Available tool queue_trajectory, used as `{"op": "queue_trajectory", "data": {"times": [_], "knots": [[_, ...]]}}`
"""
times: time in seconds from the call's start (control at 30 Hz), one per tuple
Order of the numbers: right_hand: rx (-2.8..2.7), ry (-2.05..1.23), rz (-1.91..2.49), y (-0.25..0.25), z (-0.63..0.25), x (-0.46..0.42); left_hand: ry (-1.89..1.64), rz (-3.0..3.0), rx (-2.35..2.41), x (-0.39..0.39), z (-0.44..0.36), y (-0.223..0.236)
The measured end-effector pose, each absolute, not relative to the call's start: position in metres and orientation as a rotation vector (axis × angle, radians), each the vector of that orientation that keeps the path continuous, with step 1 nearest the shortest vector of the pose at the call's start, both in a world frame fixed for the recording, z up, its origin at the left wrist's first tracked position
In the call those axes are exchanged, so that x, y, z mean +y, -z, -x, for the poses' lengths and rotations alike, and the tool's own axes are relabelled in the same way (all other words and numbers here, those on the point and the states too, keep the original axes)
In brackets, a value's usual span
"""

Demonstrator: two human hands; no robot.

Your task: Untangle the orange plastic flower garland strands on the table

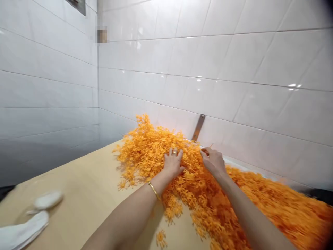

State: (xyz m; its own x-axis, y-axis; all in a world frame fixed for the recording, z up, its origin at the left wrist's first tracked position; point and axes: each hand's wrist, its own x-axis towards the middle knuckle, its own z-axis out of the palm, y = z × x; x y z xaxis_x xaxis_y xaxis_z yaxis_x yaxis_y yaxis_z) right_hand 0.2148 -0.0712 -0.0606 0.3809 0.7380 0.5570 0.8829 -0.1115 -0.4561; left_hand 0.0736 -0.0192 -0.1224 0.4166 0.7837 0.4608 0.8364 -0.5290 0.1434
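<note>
A big heap of small orange plastic pieces [145, 152] covers the far and right side of a tan table [85, 187]. My left hand [173, 163], with a ring and a gold bracelet, lies flat on top of the heap, fingers spread. My right hand [213, 160] is just to its right on the heap, its fingers pinched together on a small orange piece [205, 151].
White tiled walls [234, 69] close in the table at the back and left. A metal strip [198, 127] leans against the wall behind the heap. White cloth items [23, 231] lie at the table's near left. Loose orange pieces [161, 238] are scattered near the front.
</note>
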Motion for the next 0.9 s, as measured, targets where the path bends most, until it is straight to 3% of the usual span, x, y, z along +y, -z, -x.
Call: {"op": "queue_trajectory", "data": {"times": [0.13, 0.2, 0.27, 0.37, 0.6, 0.9], "knots": [[-1.725, 0.684, 1.798, 0.085, -0.187, -0.090, 0.606, 2.731, -1.173, -0.026, -0.054, 0.099], [-1.874, 0.754, 1.828, 0.101, -0.185, -0.094, 0.558, 2.748, -0.984, -0.028, -0.040, 0.086], [-1.919, 0.711, 1.933, 0.114, -0.192, -0.093, 0.579, 2.675, -0.937, -0.026, -0.026, 0.076], [-1.901, 0.570, 2.023, 0.123, -0.208, -0.088, 0.674, 2.438, -1.227, -0.008, -0.005, 0.069], [-1.685, 0.040, 1.868, 0.127, -0.244, -0.078, 0.665, 2.193, -1.743, 0.046, 0.033, 0.086], [-1.420, 0.162, 1.796, 0.108, -0.245, -0.082, 0.833, 2.170, -1.492, 0.008, 0.021, 0.076]]}}
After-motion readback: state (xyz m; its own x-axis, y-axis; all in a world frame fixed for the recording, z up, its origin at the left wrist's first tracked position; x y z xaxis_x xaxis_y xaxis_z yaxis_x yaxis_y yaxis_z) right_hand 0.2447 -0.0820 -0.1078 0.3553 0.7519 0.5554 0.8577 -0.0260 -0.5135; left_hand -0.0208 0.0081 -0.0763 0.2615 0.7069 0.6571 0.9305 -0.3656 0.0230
